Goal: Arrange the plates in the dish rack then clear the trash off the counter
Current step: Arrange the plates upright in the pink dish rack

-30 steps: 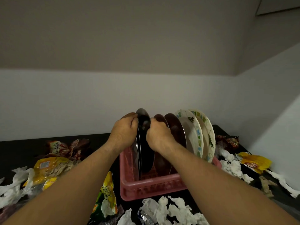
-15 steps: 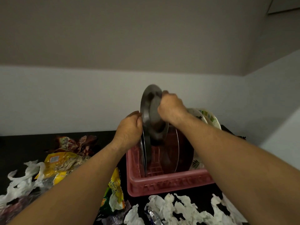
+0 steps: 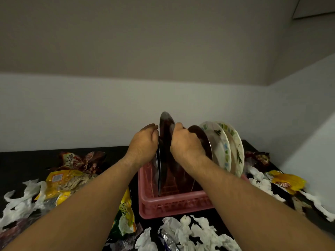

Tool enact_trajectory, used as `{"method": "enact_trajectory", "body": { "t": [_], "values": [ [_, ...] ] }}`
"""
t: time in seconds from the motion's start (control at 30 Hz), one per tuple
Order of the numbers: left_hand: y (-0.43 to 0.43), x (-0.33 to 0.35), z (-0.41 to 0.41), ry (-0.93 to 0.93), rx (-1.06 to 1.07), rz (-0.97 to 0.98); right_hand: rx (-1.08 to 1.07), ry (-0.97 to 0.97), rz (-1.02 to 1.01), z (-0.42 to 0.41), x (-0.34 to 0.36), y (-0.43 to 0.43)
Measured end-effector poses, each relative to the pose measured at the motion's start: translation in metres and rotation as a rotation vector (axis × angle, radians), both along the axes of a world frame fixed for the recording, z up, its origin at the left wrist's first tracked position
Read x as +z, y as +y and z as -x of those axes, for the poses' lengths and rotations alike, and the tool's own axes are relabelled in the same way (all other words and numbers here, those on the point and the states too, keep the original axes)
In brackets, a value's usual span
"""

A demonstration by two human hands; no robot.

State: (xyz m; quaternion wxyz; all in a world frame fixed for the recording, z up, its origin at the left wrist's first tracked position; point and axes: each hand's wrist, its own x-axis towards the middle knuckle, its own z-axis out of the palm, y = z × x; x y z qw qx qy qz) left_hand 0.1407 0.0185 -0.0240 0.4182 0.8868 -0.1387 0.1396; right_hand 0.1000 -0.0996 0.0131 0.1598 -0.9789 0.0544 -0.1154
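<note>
risk sits in the tight slots: right hand (image 3: pixel 186 144) grips the dark plate (image 3: pixel 165 124) by its rim, upright in the pink rack (image 3: pixel 172 205); left hand (image 3: pixel 143 145) pinches the steel plate (image 3: pixel 158 169) just beside it. a sideways slip could knock them together or topple one onto the littered counter (image 3: pixel 27 160).

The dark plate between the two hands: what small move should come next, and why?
Probably ease the dark plate straight down into a slot in the pink rack. The right hand grips its rim, and it stands higher than its neighbours; the left hand holds the steel plate aside, leaving a gap.
</note>
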Motion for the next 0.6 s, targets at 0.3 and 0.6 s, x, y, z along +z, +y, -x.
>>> {"method": "enact_trajectory", "body": {
  "t": [0.3, 0.6],
  "values": [
    [0.002, -0.003, -0.003, 0.029, 0.004, 0.006, -0.04, 0.044, 0.007, 0.007, -0.008, -0.004],
    [0.002, -0.003, -0.002, 0.017, 0.002, -0.003, -0.046, 0.067, -0.02, 0.007, -0.009, 0.001]
  ]
}}
